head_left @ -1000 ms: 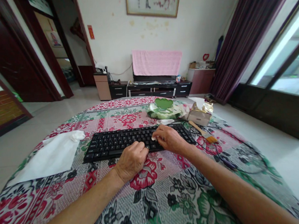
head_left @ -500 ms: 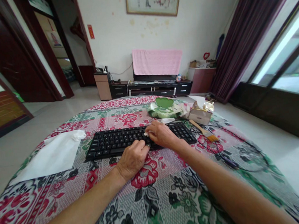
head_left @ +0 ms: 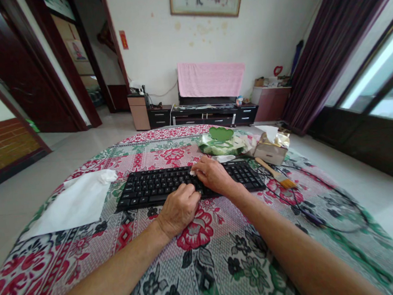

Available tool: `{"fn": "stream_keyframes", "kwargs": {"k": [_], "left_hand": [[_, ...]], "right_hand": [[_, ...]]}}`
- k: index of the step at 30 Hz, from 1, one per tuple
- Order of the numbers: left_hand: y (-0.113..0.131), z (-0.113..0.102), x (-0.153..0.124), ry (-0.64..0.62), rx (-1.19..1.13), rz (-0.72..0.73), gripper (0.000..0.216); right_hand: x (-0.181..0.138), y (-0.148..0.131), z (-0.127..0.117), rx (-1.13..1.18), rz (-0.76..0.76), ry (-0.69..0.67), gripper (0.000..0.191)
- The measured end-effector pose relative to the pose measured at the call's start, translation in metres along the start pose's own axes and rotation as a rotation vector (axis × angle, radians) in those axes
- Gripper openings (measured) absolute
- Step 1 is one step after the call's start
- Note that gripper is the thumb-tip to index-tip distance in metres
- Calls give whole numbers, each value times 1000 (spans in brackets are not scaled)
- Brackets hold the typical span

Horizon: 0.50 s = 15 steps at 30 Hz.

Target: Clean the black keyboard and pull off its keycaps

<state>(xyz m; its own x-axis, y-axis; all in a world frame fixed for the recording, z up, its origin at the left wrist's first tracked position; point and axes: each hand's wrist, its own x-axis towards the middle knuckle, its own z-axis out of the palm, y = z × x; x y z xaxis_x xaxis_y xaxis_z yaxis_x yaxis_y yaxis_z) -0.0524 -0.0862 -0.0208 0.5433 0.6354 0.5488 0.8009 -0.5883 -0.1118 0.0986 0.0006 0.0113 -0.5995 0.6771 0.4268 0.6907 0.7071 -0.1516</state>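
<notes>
A black computer keyboard [head_left: 151, 184] lies flat across the table, its keys facing up. My left hand [head_left: 180, 205] is curled over the front edge of it near the middle, fingers closed against the keyboard. Over the keys just right of centre, my right hand [head_left: 213, 173] pinches a small white wad [head_left: 193, 172], probably tissue or wipe, and presses it towards the upper rows. Most of the wad is hidden under the fingers.
A white cloth [head_left: 73, 203] lies left of the keyboard. Behind it sit a green-lidded wipes pack [head_left: 220, 138] and a tissue box [head_left: 271, 148]. A wooden-handled brush [head_left: 276, 173] and a looped black cable [head_left: 348, 202] lie right, on a flowered tablecloth [head_left: 154, 281].
The whole view has shifted slightly, so things appear a little farther right. Both hands keep nearly the same places on the keyboard, with the white wad still pinched in my right fingers.
</notes>
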Motion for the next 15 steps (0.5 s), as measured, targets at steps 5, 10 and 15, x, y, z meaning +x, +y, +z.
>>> {"fn": "stream_keyframes", "kwargs": {"k": [5, 10, 15], "left_hand": [[0, -1, 0, -17, -12, -1, 23], [1, 0, -1, -10, -47, 0, 21], [-15, -6, -5, 71, -140, -72, 18]], "right_hand": [[4, -5, 6, -46, -63, -42, 28], [-5, 5, 1, -71, 2, -19, 24], [-11, 7, 3, 74, 6, 72, 24]]}}
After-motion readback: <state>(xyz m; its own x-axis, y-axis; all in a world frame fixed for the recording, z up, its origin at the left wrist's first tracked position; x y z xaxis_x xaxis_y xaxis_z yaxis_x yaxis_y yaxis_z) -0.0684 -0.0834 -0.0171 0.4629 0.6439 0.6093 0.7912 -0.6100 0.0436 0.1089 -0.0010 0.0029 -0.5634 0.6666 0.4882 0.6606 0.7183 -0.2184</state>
